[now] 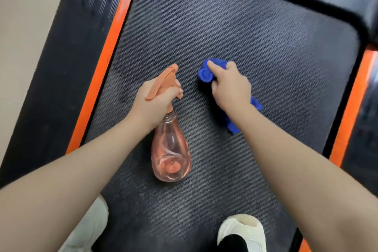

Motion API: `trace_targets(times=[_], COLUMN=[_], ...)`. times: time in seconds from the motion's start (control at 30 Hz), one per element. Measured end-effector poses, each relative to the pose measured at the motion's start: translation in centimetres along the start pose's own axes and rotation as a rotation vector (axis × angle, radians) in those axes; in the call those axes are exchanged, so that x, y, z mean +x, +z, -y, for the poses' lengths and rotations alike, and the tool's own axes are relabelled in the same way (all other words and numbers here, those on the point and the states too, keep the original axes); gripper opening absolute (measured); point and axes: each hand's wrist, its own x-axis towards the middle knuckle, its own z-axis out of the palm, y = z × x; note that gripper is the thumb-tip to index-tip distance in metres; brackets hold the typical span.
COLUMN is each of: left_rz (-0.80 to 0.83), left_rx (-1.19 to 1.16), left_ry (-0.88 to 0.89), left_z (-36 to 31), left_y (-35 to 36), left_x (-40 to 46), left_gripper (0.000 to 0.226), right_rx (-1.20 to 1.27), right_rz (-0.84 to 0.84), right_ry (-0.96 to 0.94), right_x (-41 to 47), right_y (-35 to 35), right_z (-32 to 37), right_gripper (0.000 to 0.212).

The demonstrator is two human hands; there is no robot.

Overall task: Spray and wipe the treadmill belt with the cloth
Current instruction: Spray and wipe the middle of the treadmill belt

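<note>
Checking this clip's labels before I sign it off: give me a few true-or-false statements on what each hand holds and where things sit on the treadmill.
1. The left hand grips the spray bottle by its trigger head. True.
2. The cloth is orange. False: it is blue; the bottle's sprayer is orange.
3. The right hand holds the cloth down against the belt. True.
4. The bottle is lying on the orange side rail. False: it is held over the belt.
5. A white shoe stands on the belt. True.
</note>
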Motion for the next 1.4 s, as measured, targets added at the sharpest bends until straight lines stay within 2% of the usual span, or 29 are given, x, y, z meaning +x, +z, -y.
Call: trace_targets(times=[0.07, 0.13, 0.17, 0.3, 0.33, 0.4, 0.5, 0.57, 0.6, 0.67, 0.73, 0.8, 0.87, 0.93, 0.97, 1.0, 1.1, 1.17, 1.23, 1.33, 1.4], left_rz=[-0.005, -0.008, -0.009, 0.034, 0.037, 0.016, -0.029, -0.028, -0.012, 0.03, 0.083, 0.164, 0.23, 0.258, 0.254, 0.248, 0.244, 0.262, 0.283, 0.298, 0.313], left_rx=[0.0, 0.035, 0.055, 0.101, 0.122, 0.155, 0.164, 0.177, 0.198, 0.238, 0.268, 0.266, 0.262, 0.283, 0.299, 0.313, 0.367, 0.347, 0.315, 0.319, 0.333], left_ry=[0.001, 0.009, 0.011, 0.019, 0.022, 0.029, 0.013, 0.024, 0.029, 0.014, 0.012, 0.015, 0.014, 0.02, 0.023, 0.024, 0.029, 0.045, 0.057, 0.082, 0.078], left_z=[0.0, -0.3, -0.4, -0.9, -0.9, -1.2, -1.5, -1.6, -1.6, -1.7, -1.8, -2.4, -2.8, -3.4, -3.4, -3.3, -3.1, -3.0, -3.0, -3.1, -3.2], left_y=[0.1, 0.3, 0.4, 1.0, 1.0, 1.4, 2.1, 2.4, 2.7, 3.4, 4.4, 5.4, 6.3, 7.4, 7.8, 8.2, 8.7, 9.0, 9.8, 10.8, 11.2], left_x=[-0.2, -0.1, 0.0, -0.3, -0.4, -0.5, -0.5, -0.4, -0.3, 0.0, -0.1, -0.3, -0.1, -0.1, -0.1, -0.1, -0.4, -0.7, -1.1, -1.5, -1.4], left_gripper=[0.011, 0.018, 0.02, 0.022, 0.022, 0.021, 0.016, 0.02, 0.02, 0.02, 0.02, 0.027, 0.031, 0.023, 0.021, 0.02, 0.024, 0.032, 0.043, 0.043, 0.046], right_rx=[-0.076, -0.148, -0.187, -0.123, -0.117, -0.087, -0.095, -0.107, -0.133, -0.124, -0.015, -0.014, -0.068, -0.144, -0.17, -0.184, 0.045, 0.119, 0.078, 0.013, -0.039], right_rz=[0.123, 0.191, 0.161, -0.039, -0.061, -0.004, 0.19, 0.194, 0.118, -0.037, -0.117, -0.088, 0.025, 0.148, 0.142, 0.101, -0.105, -0.165, -0.09, 0.098, 0.129], right_ry=[-0.264, -0.411, -0.393, 0.023, 0.061, 0.027, -0.288, -0.383, -0.326, -0.025, 0.254, 0.249, 0.081, -0.112, -0.167, -0.147, 0.232, 0.368, 0.303, 0.027, -0.089], right_x=[-3.3, -3.6, -2.6, 1.3, 1.2, -0.6, -5.5, -5.3, -4.1, -1.3, -0.7, -2.5, -5.5, -7.8, -7.8, -7.1, -3.7, -2.7, -4.2, -8.7, -9.5], right_y=[1.1, 1.1, 0.4, -2.0, -1.9, -1.1, 1.1, 0.6, -0.1, -1.5, -2.0, -1.4, -0.8, -0.6, -0.9, -1.3, -2.0, -1.9, -1.6, -0.3, -0.2], right_z=[0.8, 0.0, -0.7, -3.4, -3.2, -2.2, -1.7, -4.0, -5.4, -8.2, -10.2, -10.3, -9.1, -9.1, -9.9, -10.8, -13.5, -13.8, -13.0, -11.0, -11.3], right_gripper=[0.046, 0.045, 0.044, 0.044, 0.044, 0.045, 0.049, 0.048, 0.047, 0.045, 0.045, 0.046, 0.05, 0.051, 0.051, 0.05, 0.049, 0.048, 0.048, 0.049, 0.05])
